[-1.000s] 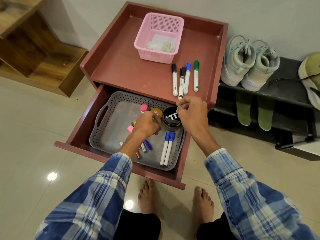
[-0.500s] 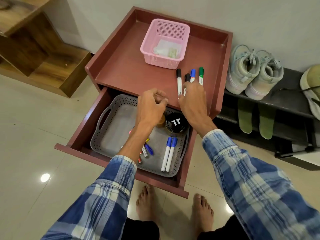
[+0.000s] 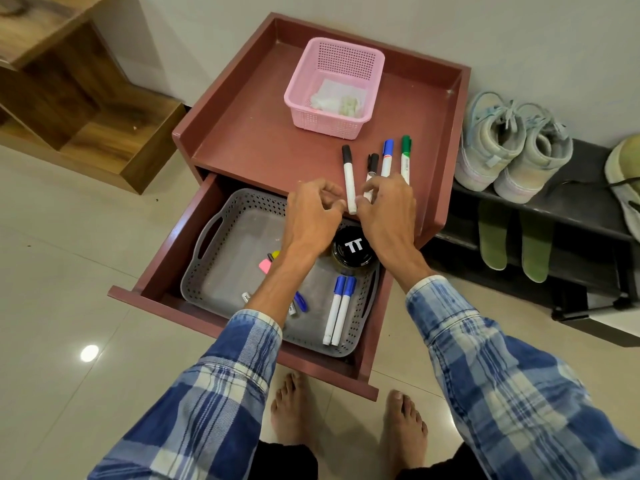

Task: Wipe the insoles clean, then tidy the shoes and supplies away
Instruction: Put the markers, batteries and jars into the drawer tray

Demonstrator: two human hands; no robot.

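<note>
Left hand [image 3: 311,220] and right hand [image 3: 388,213] had risen from the tray [image 3: 239,197] to the markers [image 3: 349,178] — fingers curled, actual grip impossible to tell — so tidying the supplies was underway.

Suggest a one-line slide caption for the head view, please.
The left hand and right hand reach whiteboard markers on a maroon cabinet, above a grey tray in its open drawer.

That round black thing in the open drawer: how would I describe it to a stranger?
Start at the reddish-brown cabinet; a grey tray lies in its open drawer. The jar sits near the tray's far right corner, beyond two blue-capped markers. It alone is round, its black lid marked TT in white.
</note>
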